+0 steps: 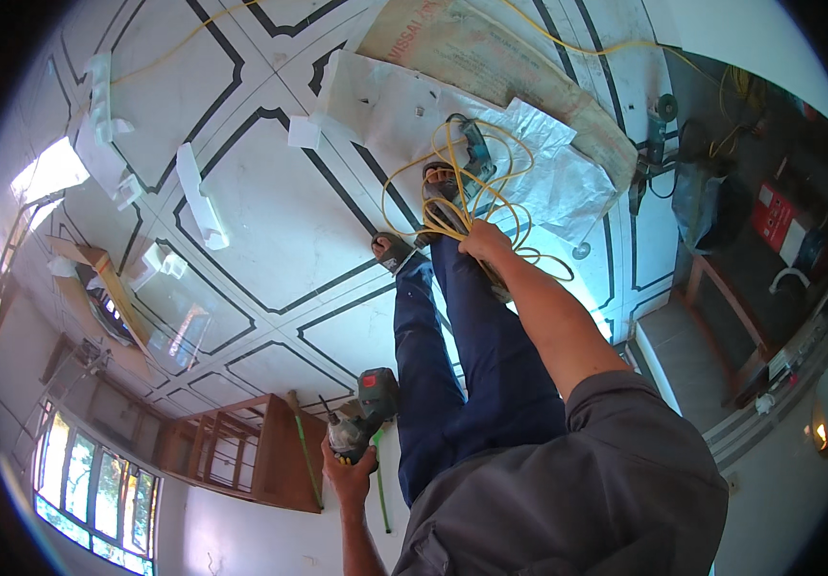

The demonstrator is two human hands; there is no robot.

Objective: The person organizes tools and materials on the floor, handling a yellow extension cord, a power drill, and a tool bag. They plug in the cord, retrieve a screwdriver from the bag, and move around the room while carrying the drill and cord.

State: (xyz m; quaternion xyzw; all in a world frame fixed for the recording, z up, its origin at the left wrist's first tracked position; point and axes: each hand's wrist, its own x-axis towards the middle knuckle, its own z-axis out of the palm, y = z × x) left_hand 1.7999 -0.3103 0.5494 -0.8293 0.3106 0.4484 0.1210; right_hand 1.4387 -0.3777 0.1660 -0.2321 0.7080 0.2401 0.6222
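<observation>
My left hand (pixel 349 477) grips a cordless drill (pixel 352 437) at the lower left, away from my body. A bit points out of the drill's chuck, and its dark battery (pixel 377 394) has a red patch. My right hand (pixel 484 242) is closed round a bundle of yellow cord (pixel 447 221) in front of my legs. Loose loops of the cord spread round a teal power tool (pixel 477 156) just beyond my feet. Whether this tool hangs from the cord or rests on the floor, I cannot tell.
Ahead lie a flattened brown sack (pixel 500 58) and a crumpled white sheet (pixel 385 96). Another teal power tool (pixel 659 134) is at right, near a red box (pixel 774 216). White foam pieces (pixel 201 197), a cardboard box (pixel 97 288) and a wooden cabinet (pixel 260 451) are left.
</observation>
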